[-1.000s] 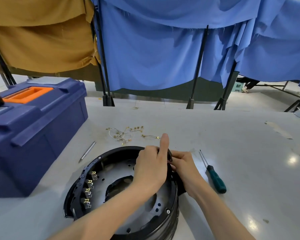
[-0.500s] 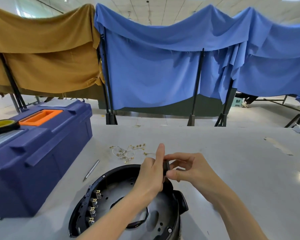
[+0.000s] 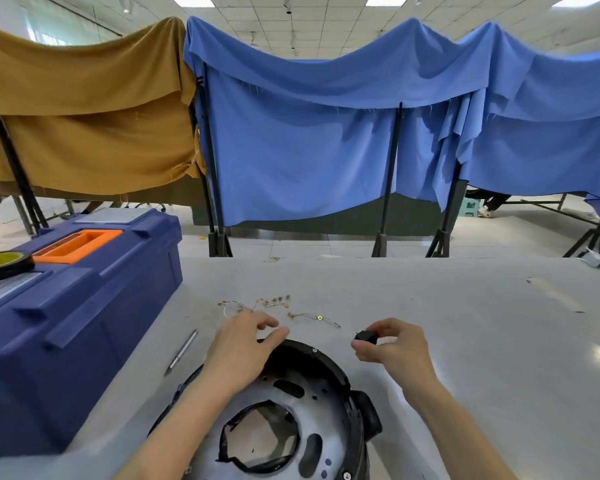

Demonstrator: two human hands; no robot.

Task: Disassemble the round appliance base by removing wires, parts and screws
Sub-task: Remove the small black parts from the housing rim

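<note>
Two hands | left (image 3: 238,348) spread on base (image 3: 340,386) rim | right (image 3: 394,348) pinching black part (image 3: 365,337)

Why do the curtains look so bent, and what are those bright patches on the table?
Head view: the wide-angle lens bows the blue curtains and poles outward at the edges; the patch on the table at right is ceiling-light glare; the hands show slight motion blur.

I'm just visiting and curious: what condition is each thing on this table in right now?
round appliance base: opened up, flat on table
small black part: pinched in right hand
left hand: resting on base rim, holding nothing
toolbox: lid closed
loose wires: removed, lying on table
metal tool: lying unused
</note>
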